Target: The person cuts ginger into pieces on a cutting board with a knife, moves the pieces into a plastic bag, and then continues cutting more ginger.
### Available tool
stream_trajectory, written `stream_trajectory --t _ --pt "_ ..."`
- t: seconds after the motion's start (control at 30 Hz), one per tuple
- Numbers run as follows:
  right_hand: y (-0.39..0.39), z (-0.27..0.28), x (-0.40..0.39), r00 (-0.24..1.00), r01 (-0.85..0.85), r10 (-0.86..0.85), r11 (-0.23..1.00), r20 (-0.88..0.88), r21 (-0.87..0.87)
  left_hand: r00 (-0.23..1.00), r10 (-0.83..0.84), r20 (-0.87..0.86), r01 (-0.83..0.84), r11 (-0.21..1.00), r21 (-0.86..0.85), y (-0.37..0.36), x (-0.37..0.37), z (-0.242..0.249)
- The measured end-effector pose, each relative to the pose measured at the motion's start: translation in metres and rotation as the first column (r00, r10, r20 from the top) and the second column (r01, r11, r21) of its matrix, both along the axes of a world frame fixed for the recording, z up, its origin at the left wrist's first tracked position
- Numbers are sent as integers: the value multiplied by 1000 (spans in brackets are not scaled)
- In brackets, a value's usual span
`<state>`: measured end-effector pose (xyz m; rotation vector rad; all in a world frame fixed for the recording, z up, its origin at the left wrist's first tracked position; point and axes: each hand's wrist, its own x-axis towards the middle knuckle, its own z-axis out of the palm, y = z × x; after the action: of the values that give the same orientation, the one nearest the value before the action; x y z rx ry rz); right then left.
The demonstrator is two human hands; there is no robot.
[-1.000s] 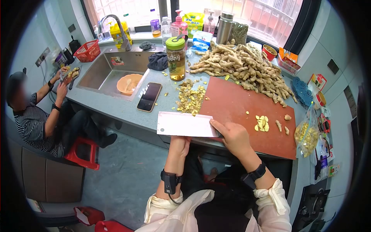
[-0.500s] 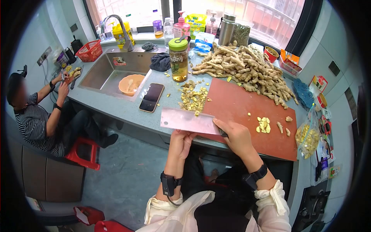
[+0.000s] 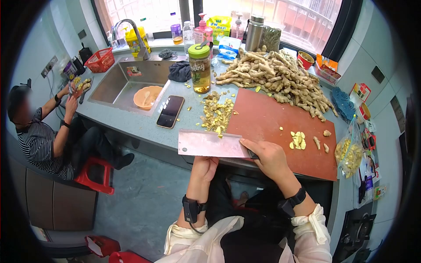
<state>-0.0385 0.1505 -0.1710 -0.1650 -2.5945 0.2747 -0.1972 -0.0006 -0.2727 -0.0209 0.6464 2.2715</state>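
- The right hand [image 3: 268, 158] is wrapped around the handle of a broad rectangular steel cleaver [image 3: 209, 143], its blade held flat and level over the front edge of the grey stone desk [image 3: 131, 120].
- The left hand [image 3: 204, 168] sits beneath the blade, fingers curled up against its underside; whether it grips anything cannot be told.
- A heap of pale chopped ginger bits [image 3: 215, 113] lies on the desk just beyond the blade, beside the reddish-brown rectangular cutting board [image 3: 272, 127].
- A few yellow ginger slices [image 3: 298, 139] rest on the board.
- A large pile of whole knobbly ginger roots [image 3: 274, 76] lies behind it.
- A black smartphone [image 3: 170, 111] lies near the steel sink [image 3: 131, 79].
- Another person in a striped shirt [image 3: 37, 140] sits at the left.
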Motion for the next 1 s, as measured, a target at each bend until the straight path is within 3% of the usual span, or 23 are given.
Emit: stream_trajectory --t 0.1,0.17,0.3,0.37,0.43,0.53,0.7,0.83,0.97,1.0 --pt "-1 -4 -2 1000 29 -28 999 -13 38 999 13 39 -15 999 39 0 3 6" --pt "-4 -6 -5 999 49 -48 997 -21 61 997 -62 35 57 990 129 -1 1 10" --pt "-2 -11 -11 992 119 -117 991 -38 57 999 -42 7 41 993 108 1 1 18" --pt "1 -14 -14 984 178 -178 984 -3 33 974 -205 -99 225 932 283 -3 -4 15" --pt "4 -17 -17 985 115 -146 955 -93 -274 977 -184 -108 203 956 209 -5 -3 20" --pt "2 -8 -14 989 97 -129 933 -70 -346 981 -141 -131 154 984 91 -4 -3 28" --pt "0 -2 -7 993 90 -107 951 -41 -297 987 -80 -137 78 997 -19 2 1 36" --pt "-2 0 0 993 114 -107 960 42 -254 981 -70 -182 70 998 -6 5 -3 18" --pt "-4 0 0 997 68 -73 969 -10 -238 968 -50 -246 70 995 74 11 -3 6" --pt "-3 -2 0 998 39 -50 968 -42 -247 974 15 -228 6 996 89 13 3 14"
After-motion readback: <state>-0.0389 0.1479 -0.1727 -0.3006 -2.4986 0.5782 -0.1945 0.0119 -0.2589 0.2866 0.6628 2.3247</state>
